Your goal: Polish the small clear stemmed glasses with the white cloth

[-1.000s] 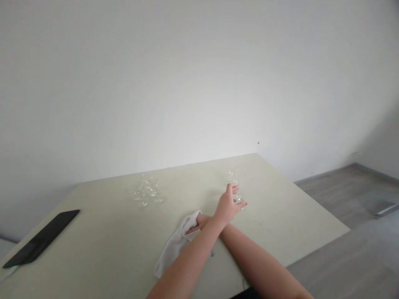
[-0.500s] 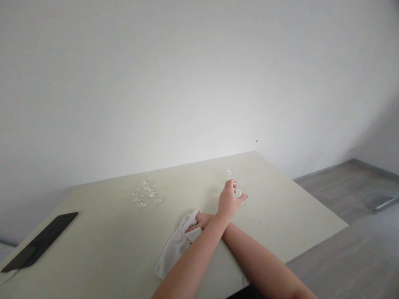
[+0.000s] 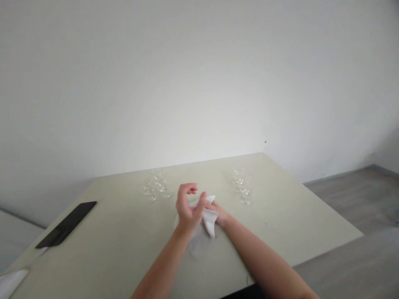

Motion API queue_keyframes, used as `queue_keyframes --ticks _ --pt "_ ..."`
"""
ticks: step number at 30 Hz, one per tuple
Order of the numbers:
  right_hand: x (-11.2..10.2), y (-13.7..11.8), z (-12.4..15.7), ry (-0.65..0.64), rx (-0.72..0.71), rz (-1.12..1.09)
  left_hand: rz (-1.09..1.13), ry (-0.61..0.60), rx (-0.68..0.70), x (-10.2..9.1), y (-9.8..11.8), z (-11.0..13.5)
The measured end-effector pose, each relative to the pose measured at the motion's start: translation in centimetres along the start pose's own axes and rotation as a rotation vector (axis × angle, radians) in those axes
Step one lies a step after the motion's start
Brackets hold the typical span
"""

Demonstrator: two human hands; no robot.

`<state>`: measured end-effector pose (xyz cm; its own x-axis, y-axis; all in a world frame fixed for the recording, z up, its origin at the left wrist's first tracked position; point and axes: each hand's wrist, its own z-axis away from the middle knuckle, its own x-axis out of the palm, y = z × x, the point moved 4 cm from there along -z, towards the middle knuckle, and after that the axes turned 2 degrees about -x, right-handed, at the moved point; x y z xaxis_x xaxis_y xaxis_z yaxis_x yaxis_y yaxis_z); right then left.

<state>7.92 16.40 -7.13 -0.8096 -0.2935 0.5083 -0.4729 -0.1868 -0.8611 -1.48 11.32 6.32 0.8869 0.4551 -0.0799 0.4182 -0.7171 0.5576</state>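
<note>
My left hand (image 3: 188, 207) is raised over the middle of the table, fingers curved and thumb apart, with nothing visible between them. Just behind and to its right, my right hand (image 3: 220, 214) grips a crumpled white cloth (image 3: 198, 244), which hangs partly behind my left wrist. A group of clear glasses (image 3: 157, 185) stands at the back left of the hands. Another row of clear glasses (image 3: 242, 187) is at the right, beyond my right hand. Their transparency makes single outlines hard to make out.
The pale table (image 3: 124, 249) meets a white wall (image 3: 187, 83) at the back. On the left lies a flat black object (image 3: 67, 224) with a white cable. Something white (image 3: 12, 282) is at the lower left corner. Grey floor (image 3: 343, 187) shows on the right.
My left hand has moved left, away from the right-hand glasses, so my forearms no longer cross. My right hand has lifted the cloth towards it. The view has shifted slightly.
</note>
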Motion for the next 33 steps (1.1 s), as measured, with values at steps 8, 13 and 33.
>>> queue_keyframes --ticks 8,13,33 --pt "-2.5 -2.8 0.2 0.209 -0.003 -0.118 0.043 0.282 -0.725 -6.7 -14.5 2.7" --pt "-2.3 -2.5 0.6 0.226 -0.067 0.095 -0.029 0.301 -0.884 -6.3 -16.6 3.4" --pt "-1.6 -2.7 0.0 0.157 -0.188 0.078 -0.395 -0.137 -0.414 -4.0 -13.5 3.0"
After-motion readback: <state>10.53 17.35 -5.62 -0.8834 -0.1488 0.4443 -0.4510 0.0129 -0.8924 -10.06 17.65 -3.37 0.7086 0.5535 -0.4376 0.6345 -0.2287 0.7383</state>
